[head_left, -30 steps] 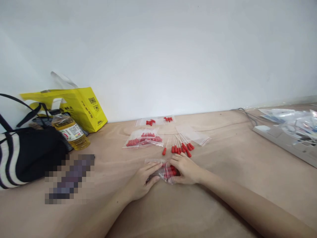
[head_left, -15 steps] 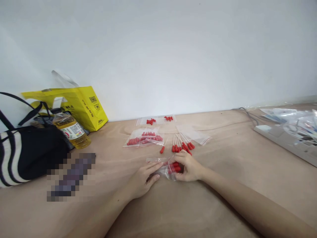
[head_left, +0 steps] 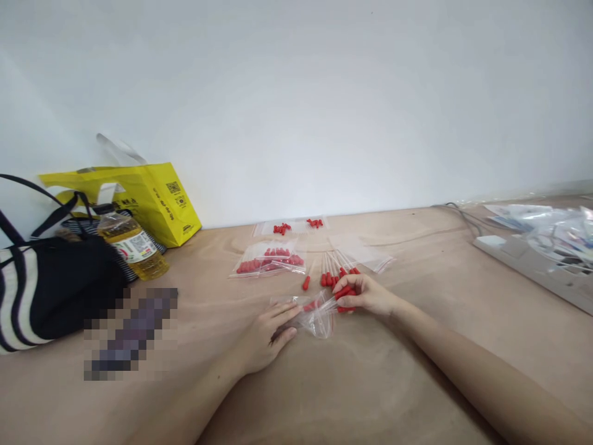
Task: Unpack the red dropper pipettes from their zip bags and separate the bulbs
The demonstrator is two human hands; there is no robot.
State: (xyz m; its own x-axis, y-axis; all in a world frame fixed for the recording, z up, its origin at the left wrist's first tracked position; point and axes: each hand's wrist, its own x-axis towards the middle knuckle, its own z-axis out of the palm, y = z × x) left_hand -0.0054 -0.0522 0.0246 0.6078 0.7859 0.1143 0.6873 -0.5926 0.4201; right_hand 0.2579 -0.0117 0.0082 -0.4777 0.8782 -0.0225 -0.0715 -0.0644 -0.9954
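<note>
A: "Red-bulbed droppers [head_left: 343,292]: location, lie?"
B: "Pinched in right hand [head_left: 377,298], above the surface [head_left: 393,383] — tubes pointing leftward to the clear bag [head_left: 319,325]."
A: "Left hand [head_left: 262,340]?"
B: "Nearer the bag — uncurled, fingers resting on its left end."
</note>
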